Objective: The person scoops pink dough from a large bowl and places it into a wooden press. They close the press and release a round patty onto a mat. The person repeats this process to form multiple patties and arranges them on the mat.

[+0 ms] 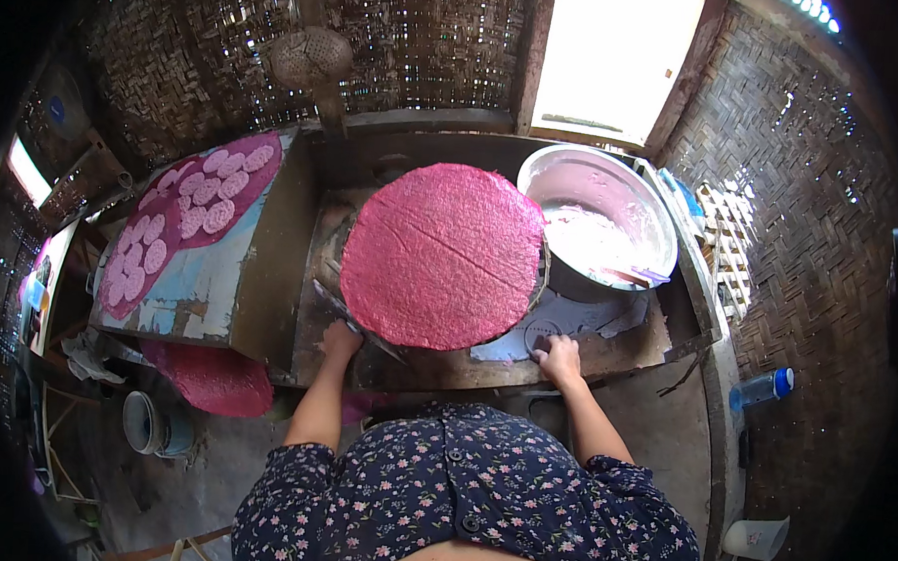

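A large round pink sheet (441,254) with a rough, cloth-like surface covers a raised round support in front of me. Only part of that support's rim shows beneath it. My left hand (341,341) is low at the wooden worktop, left of the sheet's near edge. Its fingers are partly hidden, beside a small pale-edged thing, and I cannot make out whether they grip it. With the fingers of my right hand (560,358) I hold the near edge of a thin round ring (540,334). The ring is over a whitish sheet (502,348) on the worktop.
A wide metal basin (601,163) with pale pink-white mixture and a purple-handled utensil (651,276) stands at right. Left, a box (196,294) bears several pale pink rounds (207,191) on pink cloth. A bucket (141,423), blue bottle (761,389) and measuring jug (755,542) stand around.
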Motion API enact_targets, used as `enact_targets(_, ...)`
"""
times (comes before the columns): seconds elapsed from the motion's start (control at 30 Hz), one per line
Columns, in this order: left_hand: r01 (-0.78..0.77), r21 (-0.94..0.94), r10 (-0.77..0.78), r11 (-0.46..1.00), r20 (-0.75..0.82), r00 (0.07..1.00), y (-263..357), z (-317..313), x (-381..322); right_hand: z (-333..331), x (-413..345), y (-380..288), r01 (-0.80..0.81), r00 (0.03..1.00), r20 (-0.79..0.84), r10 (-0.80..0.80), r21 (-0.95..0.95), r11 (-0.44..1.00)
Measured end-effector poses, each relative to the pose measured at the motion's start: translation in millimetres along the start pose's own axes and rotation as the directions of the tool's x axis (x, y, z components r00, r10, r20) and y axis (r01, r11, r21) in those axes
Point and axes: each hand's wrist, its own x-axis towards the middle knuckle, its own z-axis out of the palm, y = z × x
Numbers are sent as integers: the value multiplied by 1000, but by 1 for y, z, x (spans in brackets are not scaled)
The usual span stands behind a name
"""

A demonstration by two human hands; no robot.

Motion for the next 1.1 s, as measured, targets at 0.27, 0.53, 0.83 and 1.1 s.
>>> enact_targets(0.27, -249, -494, 203, 833, -146, 968, -65, 10, -13, 16, -3, 28, 250, 965, 96, -242, -73, 966)
enact_targets(0.53, -496, -822, 226, 279, -446, 866, -117, -4, -61, -119, 8, -45, 311, 931, -326, -167, 462, 831)
enact_targets(0.83, 4, -852, 522, -523, -317, 792, -94, -83, -58, -131, 45, -142, 862, 492, -3, -871, 145, 486)
enact_targets(1.1, -889, -382, 569, 252, -685, 455, 26, -131, -104, -181, 26, -167, 487, 692, 84, -717, 679, 550)
